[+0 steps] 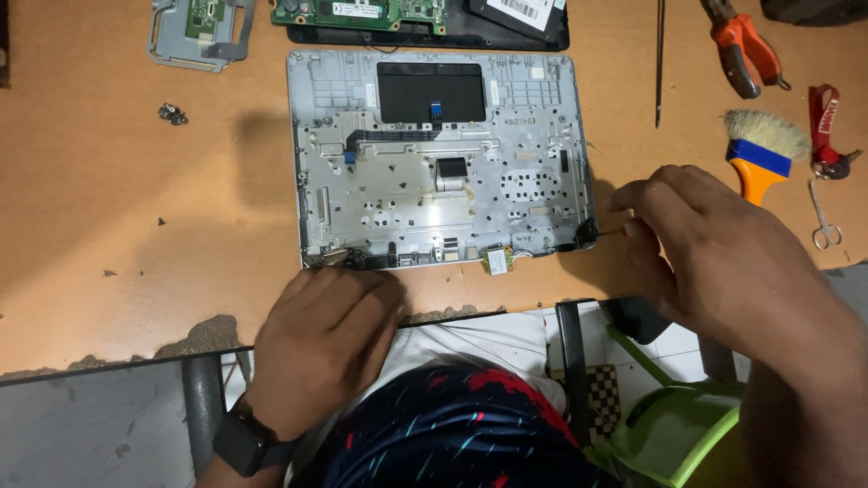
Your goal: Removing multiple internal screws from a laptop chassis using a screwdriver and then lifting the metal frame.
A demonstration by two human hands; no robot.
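An opened silver laptop chassis [533,145] lies on the orange-brown table [136,235], its inside facing up, with a black panel and ribbon cables on it. My left hand [325,339] rests at the near left corner of the chassis, fingers curled on its edge. My right hand [714,253] pinches a thin screwdriver [608,233] whose tip meets the near right corner of the chassis. A small green card [497,261] sticks out at the near edge.
A green circuit board [362,13] and a black cover lie at the back, a metal bracket [201,32] at back left, loose screws [172,114] on the left. On the right are orange pliers [746,50], a brush [764,154], small scissors [825,221], a long thin rod [660,63]. A green chair [678,434] is below.
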